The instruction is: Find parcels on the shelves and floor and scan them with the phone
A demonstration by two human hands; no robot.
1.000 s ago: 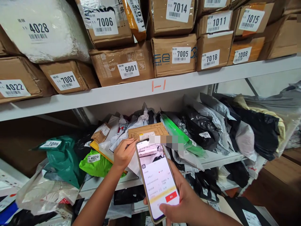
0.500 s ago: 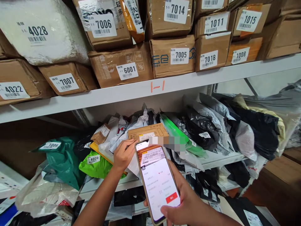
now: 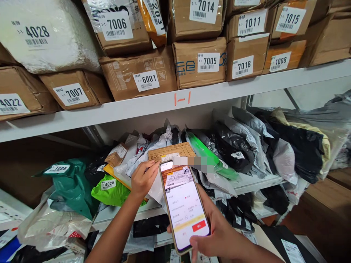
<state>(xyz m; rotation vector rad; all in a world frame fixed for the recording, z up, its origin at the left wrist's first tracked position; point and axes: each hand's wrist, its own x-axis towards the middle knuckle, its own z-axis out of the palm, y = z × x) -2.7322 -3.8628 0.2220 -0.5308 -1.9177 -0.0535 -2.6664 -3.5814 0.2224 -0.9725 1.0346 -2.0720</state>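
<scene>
My right hand (image 3: 214,226) grips a smartphone (image 3: 182,206), its thumb over the lower edge of the lit screen. On the screen are a camera picture of a parcel label, lines of text, a yellow band and a red button. Just beyond the phone lies a flat cardboard box (image 3: 160,155) with a white and yellow label, partly hidden by the phone and a blurred patch. My left hand (image 3: 144,179) is closed on the box's near left edge, its fingertips partly out of sight. To its left sits a bright green bag (image 3: 109,193) marked 4020.
Numbered cartons (image 3: 200,65) line the upper white shelf (image 3: 153,101), which overhangs my hands. Grey and black mailing bags (image 3: 233,146) crowd the middle shelf on the right, beside a green packet (image 3: 210,153). A dark green bag (image 3: 68,186) hangs over the left side. More parcels lie below.
The phone screen now shows a yellow band and extra text, and its camera picture has shifted. The phone sits slightly farther right against the box. My left hand stays at the box edge.
</scene>
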